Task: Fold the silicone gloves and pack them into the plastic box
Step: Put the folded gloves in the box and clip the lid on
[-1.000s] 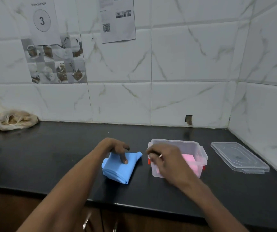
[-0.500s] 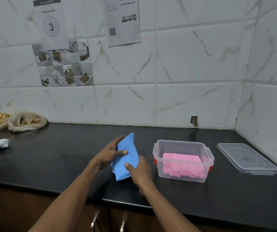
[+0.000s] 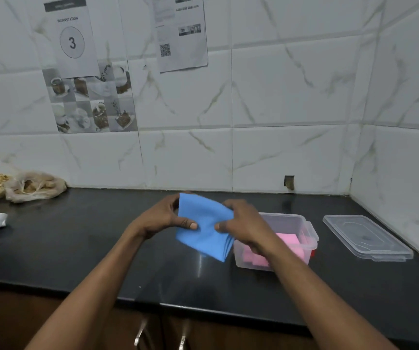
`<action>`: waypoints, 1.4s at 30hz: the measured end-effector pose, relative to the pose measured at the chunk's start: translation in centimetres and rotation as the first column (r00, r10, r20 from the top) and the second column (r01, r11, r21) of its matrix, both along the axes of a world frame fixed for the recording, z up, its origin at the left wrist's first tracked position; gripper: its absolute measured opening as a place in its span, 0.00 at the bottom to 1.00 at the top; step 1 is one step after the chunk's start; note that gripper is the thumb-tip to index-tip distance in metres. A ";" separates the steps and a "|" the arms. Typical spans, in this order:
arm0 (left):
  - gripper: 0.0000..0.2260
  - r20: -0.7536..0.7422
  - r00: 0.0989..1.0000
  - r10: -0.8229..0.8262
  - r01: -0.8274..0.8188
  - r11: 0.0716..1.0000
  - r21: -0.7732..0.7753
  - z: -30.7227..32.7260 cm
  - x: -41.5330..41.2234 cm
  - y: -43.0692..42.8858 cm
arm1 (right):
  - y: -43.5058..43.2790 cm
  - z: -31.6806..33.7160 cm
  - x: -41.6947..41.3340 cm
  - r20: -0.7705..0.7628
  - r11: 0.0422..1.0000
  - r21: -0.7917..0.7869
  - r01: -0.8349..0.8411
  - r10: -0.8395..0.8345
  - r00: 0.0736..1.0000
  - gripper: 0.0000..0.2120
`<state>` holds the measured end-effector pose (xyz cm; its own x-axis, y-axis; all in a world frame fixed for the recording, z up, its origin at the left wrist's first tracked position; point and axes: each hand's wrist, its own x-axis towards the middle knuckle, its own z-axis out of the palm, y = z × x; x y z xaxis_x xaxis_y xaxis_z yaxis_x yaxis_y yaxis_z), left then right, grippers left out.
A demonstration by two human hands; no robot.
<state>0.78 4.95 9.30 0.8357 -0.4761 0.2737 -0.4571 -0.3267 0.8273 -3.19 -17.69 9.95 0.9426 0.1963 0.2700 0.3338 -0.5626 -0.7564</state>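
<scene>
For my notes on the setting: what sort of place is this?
Probably a kitchen set up as a work station: a black countertop against marble-look wall tiles, a paper sign reading Workstation 3, and a bag apparently of food.

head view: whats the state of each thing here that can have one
blue glove: folded flat, held up between both hands
left hand: pinches the blue glove's left edge
right hand: pinches the blue glove's right edge
plastic box: open, lid off, upright on the counter
pink glove: folded, lying inside the plastic box
lid: off, lying flat on the counter to the right of the plastic box
</scene>
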 end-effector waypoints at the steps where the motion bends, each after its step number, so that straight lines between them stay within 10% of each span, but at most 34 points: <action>1: 0.24 -0.033 0.999 0.001 -0.003 0.998 -0.068 -0.2 0.1 -0.8 | -0.8 0.6 0.1 -0.029 0.998 0.058 -0.023 0.025 0.999 0.07; 6: 0.18 -0.072 0.995 0.064 -0.084 0.943 -0.323 -0.1 1.4 -5.6 | -5.2 2.7 2.0 -0.123 0.932 0.362 -0.008 0.056 0.991 0.14; 10: 0.09 -0.115 0.973 0.201 -0.231 0.855 -0.464 1.5 2.4 -10.8 | -8.5 3.8 3.5 -0.194 0.679 0.724 0.122 0.031 0.980 0.16; 17: 0.11 -0.297 0.909 0.293 -0.393 0.842 -0.370 1.2 5.0 -17.0 | -12.9 1.3 4.9 -0.318 0.715 0.677 0.174 0.072 0.945 0.14; 24: 0.29 -0.370 0.787 0.493 -0.539 0.842 -0.024 -2.2 5.1 -18.7 | -12.9 -2.2 6.9 -0.448 0.825 0.393 0.408 -0.215 0.868 0.10; 30: 0.31 -0.144 0.798 0.586 -0.529 0.794 0.299 -0.9 4.1 -19.5 | -12.1 -2.2 7.6 -0.409 0.913 -0.030 0.406 -0.382 0.829 0.09; 42: 0.16 0.040 0.810 0.584 -0.568 0.767 0.300 -3.8 3.2 -18.7 | -11.8 -4.1 6.3 -0.019 0.840 -0.353 0.413 -0.447 0.894 0.12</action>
<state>4.01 -13.74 5.54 0.9871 0.0506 0.1516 -0.0653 -0.7377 0.6720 3.06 -29.53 5.89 0.9708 -0.1736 0.1656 -0.0650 -0.8546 -0.5152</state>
